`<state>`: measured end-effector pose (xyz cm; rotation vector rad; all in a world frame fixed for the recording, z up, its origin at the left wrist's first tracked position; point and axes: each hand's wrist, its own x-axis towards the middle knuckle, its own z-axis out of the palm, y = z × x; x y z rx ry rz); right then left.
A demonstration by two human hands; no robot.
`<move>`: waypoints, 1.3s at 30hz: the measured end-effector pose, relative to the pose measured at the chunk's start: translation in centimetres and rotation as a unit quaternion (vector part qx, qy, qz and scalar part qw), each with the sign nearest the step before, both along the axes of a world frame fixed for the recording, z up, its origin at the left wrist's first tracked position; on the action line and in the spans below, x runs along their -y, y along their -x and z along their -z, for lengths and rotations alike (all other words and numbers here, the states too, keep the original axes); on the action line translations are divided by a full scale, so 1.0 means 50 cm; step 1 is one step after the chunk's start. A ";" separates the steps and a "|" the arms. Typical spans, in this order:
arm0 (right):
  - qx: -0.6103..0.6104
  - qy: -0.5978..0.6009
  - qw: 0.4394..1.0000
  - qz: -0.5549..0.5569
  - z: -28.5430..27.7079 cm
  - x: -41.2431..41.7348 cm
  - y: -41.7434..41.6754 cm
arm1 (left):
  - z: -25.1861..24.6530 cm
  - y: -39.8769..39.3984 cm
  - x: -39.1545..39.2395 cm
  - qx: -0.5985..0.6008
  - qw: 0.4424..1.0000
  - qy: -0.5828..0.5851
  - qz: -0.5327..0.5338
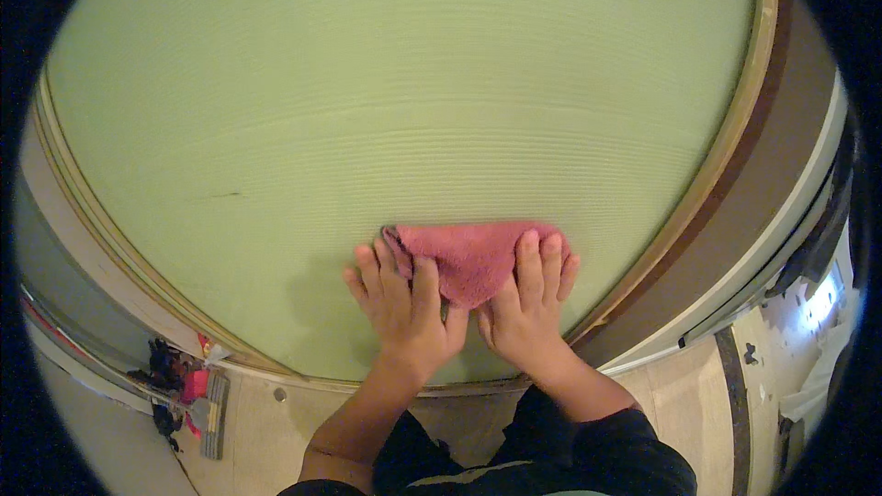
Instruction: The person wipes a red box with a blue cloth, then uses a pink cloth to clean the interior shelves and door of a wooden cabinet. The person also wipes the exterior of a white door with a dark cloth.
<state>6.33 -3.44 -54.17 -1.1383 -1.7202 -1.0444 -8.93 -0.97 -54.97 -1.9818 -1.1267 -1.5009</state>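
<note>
A folded pinkish-red cloth (475,255) lies flat against a large green ribbed panel (413,117) in front of me. My left hand (406,310) is spread at the cloth's left end, some fingers on it and the outer ones reaching past it onto the green surface. At the right end, my right hand (530,303) presses the cloth with its fingers pointing up and slightly apart. The thumbs are close together below the cloth's lower corner. A short dark mark (231,194) shows on the panel to the left.
Wooden trim (716,172) frames the panel at both sides. On the pale floor (258,441) at lower left stands a flat mop head (215,417), near red and dark items. A dark strip (734,386) crosses the floor at right, by a bright patch and pale sheeting.
</note>
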 end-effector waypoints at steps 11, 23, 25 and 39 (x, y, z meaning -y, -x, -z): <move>-0.020 0.091 0.994 -0.050 -0.332 0.048 -0.014 | -0.316 -0.025 0.029 0.000 0.999 -0.035 -0.026; -0.120 0.020 0.971 -0.206 -0.711 0.051 -0.050 | -0.715 -0.072 0.037 0.025 0.997 -0.062 0.046; -0.114 0.013 0.972 -0.206 -0.727 0.040 -0.053 | -0.757 -0.073 0.057 0.020 0.997 -0.021 0.078; -0.083 -0.093 0.986 -0.110 -0.946 0.033 -0.092 | -1.059 -0.096 0.164 -0.036 0.991 0.121 -0.033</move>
